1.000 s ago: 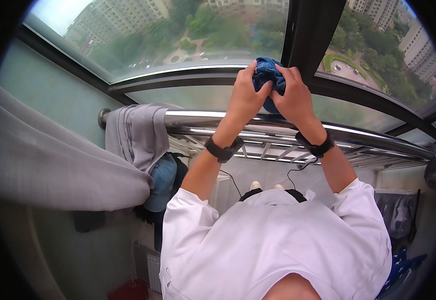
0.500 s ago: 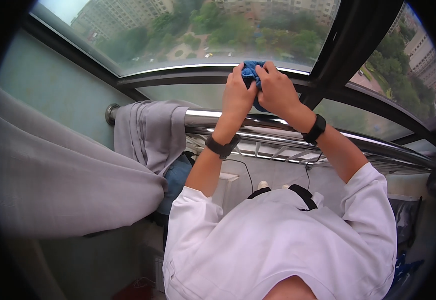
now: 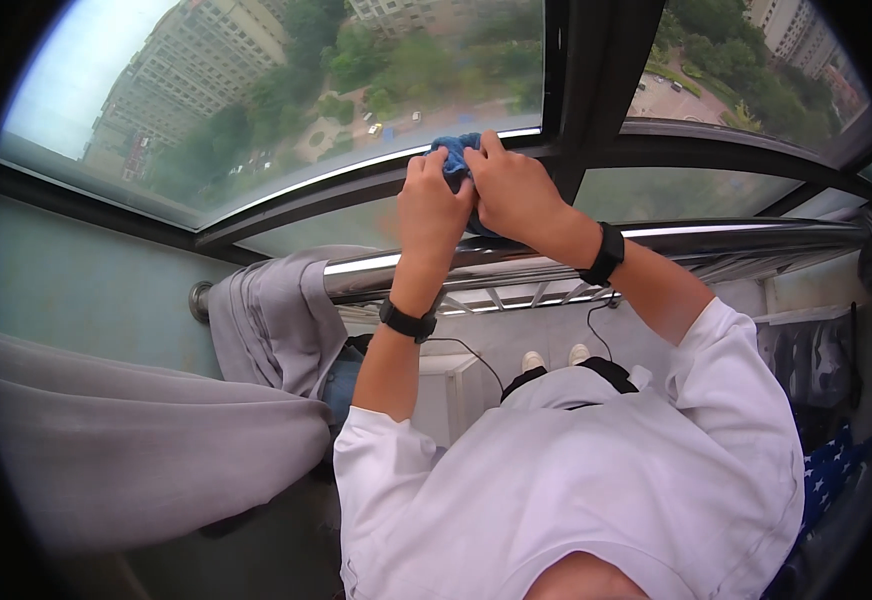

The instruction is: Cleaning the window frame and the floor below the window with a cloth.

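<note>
Both hands grip a bunched blue cloth [image 3: 453,155] in front of the window, level with the dark lower frame. My left hand [image 3: 434,203] is closed around its left side, fingers curled over the top. Closed on the other side is my right hand [image 3: 514,192], its knuckles raised and its thumb near the left one. Part of the cloth hangs below, mostly hidden behind the hands. Whether the cloth touches the window frame [image 3: 356,182] I cannot tell. Black bands circle both wrists.
Below my forearms a shiny metal railing [image 3: 366,275] crosses the view. A grey curtain [image 3: 281,320] drapes over its left end and bulges toward me. A white box-like piece [image 3: 453,390] and a thin black cable [image 3: 471,350] are near my feet. Dark blue star-patterned fabric [image 3: 824,480] lies at right.
The view has turned, so the window, railing and curtain sit differently in the picture. Both hands keep hold of the blue cloth and appear slightly further left and lower.
</note>
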The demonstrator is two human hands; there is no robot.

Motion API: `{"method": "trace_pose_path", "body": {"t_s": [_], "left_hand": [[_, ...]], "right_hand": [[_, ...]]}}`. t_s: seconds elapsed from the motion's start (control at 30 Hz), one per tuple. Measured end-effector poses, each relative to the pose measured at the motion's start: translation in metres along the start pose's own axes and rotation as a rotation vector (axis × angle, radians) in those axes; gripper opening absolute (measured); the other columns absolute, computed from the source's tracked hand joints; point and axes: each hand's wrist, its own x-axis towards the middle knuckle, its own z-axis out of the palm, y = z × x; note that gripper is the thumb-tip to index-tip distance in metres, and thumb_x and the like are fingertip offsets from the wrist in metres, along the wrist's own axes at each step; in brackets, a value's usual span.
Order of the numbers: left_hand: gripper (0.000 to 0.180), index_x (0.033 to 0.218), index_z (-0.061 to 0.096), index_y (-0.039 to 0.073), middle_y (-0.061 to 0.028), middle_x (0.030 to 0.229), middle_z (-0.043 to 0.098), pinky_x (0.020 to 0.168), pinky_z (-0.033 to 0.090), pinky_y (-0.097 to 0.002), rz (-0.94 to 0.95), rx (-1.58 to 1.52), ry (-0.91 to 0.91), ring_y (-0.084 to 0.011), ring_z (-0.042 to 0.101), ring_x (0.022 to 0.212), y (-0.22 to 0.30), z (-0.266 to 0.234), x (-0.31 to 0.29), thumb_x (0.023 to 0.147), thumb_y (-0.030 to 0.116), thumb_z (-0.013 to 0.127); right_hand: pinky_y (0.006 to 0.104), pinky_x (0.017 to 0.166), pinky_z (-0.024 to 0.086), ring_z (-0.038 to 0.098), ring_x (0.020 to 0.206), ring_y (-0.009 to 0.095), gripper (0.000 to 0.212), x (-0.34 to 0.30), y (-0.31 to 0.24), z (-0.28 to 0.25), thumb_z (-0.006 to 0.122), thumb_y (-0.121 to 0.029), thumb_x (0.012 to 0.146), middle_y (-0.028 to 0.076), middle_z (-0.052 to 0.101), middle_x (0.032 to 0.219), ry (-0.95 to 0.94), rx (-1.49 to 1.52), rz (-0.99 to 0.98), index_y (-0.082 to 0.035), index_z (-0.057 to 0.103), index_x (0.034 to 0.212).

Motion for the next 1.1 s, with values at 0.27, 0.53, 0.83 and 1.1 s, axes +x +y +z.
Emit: {"method": "trace_pose_path", "body": {"t_s": [0.27, 0.53, 0.83, 1.1], "left_hand": [[0.046, 0.115, 0.059, -0.001, -0.0186, 0.107, 0.059, 0.074, 0.054, -0.0426, 0.089, -0.099, -0.038, -0.0388, 0.064, 0.085, 0.040, 0.039, -0.005, 0.073, 0.015, 0.072], [0.044, 0.114, 0.060, -0.001, -0.0189, 0.108, 0.060, 0.077, 0.053, -0.0418, -0.015, -0.102, 0.049, -0.0381, 0.063, 0.092, 0.017, 0.025, -0.013, 0.075, 0.015, 0.073], [0.041, 0.109, 0.063, -0.003, -0.0217, 0.104, 0.065, 0.081, 0.051, -0.0420, -0.169, -0.113, 0.053, -0.0398, 0.062, 0.094, -0.013, -0.003, -0.003, 0.075, 0.020, 0.071], [0.039, 0.106, 0.064, -0.002, -0.0249, 0.097, 0.066, 0.080, 0.052, -0.0398, -0.250, -0.190, 0.011, -0.0397, 0.064, 0.092, -0.056, -0.039, 0.006, 0.075, 0.020, 0.070]], "right_hand": [[0.0394, 0.061, 0.057, 0.066, 0.076, 0.034, 0.033, -0.036, 0.035, -0.027, 0.067, -0.003, 0.068, 0.020, 0.053, 0.101, 0.084, -0.139, 0.054, 0.005, 0.055, 0.098], [0.0395, 0.061, 0.056, 0.065, 0.073, 0.034, 0.039, -0.015, 0.027, -0.015, 0.068, -0.001, 0.065, 0.020, 0.053, 0.101, 0.114, -0.038, -0.150, 0.007, 0.054, 0.100], [0.0438, 0.067, 0.053, 0.063, 0.072, 0.038, 0.031, 0.026, 0.005, -0.007, 0.065, -0.003, 0.069, 0.022, 0.053, 0.102, -0.153, 0.045, -0.166, 0.006, 0.058, 0.098], [0.0462, 0.070, 0.052, 0.063, 0.074, 0.040, 0.024, 0.054, -0.035, 0.021, 0.064, -0.006, 0.071, 0.024, 0.054, 0.103, -0.187, 0.077, -0.145, 0.005, 0.059, 0.092]]}}
